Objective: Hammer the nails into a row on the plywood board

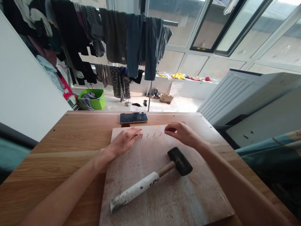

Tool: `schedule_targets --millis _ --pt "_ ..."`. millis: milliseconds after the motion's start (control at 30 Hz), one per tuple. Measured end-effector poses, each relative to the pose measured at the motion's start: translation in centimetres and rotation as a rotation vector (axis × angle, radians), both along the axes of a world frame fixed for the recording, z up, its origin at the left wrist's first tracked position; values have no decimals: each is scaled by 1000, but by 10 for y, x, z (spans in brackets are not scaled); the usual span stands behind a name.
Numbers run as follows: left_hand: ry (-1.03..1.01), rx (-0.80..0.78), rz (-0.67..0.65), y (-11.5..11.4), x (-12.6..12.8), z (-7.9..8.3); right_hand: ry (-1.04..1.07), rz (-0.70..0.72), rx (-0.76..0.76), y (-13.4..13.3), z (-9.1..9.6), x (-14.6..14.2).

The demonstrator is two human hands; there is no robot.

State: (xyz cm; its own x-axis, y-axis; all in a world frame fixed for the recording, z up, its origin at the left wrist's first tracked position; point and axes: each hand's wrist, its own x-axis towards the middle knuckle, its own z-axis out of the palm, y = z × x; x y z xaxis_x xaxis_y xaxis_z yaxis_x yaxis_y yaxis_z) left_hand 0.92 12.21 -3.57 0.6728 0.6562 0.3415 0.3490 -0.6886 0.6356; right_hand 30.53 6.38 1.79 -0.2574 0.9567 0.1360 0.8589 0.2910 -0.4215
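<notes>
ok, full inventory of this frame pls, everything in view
table: 1, brown wood, under everything
board: 1, pale wood, on table
mallet: 1, black head, white handle, on board
nails: at least four, dark, row near board's far edge
phone: 1, black, table beyond board
basket: 1, green, floor far left
hanging clothes: many, mostly dark, rail by window
cardboard box: 1, brown, floor by rail
panel: 1, white, right of table
left hand: flat on board, row's left end
right hand: fingers curled, row's right end
</notes>
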Motion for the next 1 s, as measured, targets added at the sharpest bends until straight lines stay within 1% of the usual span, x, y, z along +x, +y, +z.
schedule_targets --millis 100,167,267,333,400,467,567,667,733,767,867,933,1000 --pt "-47 -46 37 0 6 -1 -23 19 -21 2 -1 -8" --pt "-28 -55 11 0 11 0 -35 28 -17 3 0 -13" --pt "42 -26 -25 0 19 3 -32 33 3 6 3 -21" --pt "52 -11 1 -1 24 5 -29 57 0 9 5 -27" --pt "7 -29 43 -3 30 7 -33 98 -16 12 5 -34" --pt "-23 -52 48 -4 37 8 -35 123 -20 14 5 -39" --pt "31 -48 21 -4 49 11 -25 107 5 10 10 -42" --pt "16 -73 55 -7 51 18 -22 89 24 -3 21 -47" --pt "-26 -125 54 -11 45 26 -31 105 42 -13 27 -53" --pt "-33 -152 34 -15 39 31 -28 126 54 -17 30 -57" --pt "16 -173 -22 -25 14 44 56 207 91 -31 35 -63" --pt "56 -130 34 -33 -10 48 118 224 117 -43 37 -58" --pt "79 -66 152 -45 -37 45 137 199 129 -60 39 -46"
